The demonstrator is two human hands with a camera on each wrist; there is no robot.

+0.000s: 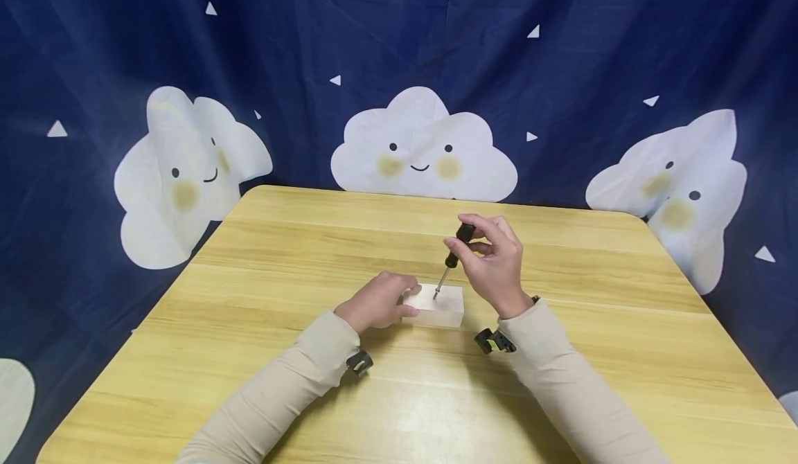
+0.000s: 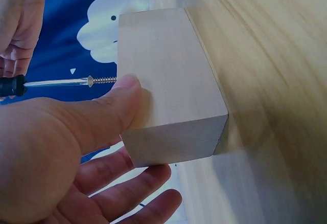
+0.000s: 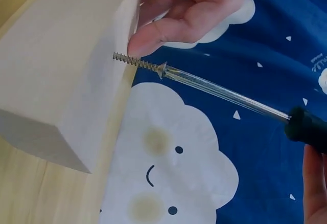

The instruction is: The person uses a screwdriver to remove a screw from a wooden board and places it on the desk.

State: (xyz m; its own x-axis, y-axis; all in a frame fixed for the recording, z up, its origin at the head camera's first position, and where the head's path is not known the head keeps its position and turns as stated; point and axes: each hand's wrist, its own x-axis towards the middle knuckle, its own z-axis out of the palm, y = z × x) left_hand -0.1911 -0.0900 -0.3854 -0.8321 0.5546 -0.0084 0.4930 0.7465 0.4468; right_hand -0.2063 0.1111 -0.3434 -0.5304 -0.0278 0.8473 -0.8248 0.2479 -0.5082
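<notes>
A pale wooden block (image 1: 445, 305) lies on the table, and my left hand (image 1: 380, 300) grips its left end, thumb on the near side and fingers at the far side. In my right hand (image 1: 495, 260) is a screwdriver (image 1: 444, 278), pinched by its black handle (image 3: 306, 129) and tilted over the block. A screw (image 3: 137, 62) sits at the tip of the metal shaft (image 3: 225, 92), in line with it. Its threads (image 2: 106, 80) show almost whole above the block's top face, with the point right at the wood.
The wood-grain table (image 1: 299, 242) spreads around the block on every side. Behind it hangs a dark blue curtain (image 1: 399, 34) with smiling white clouds and small triangles. Each wrist wears a small black camera (image 1: 359, 363) close to the tabletop.
</notes>
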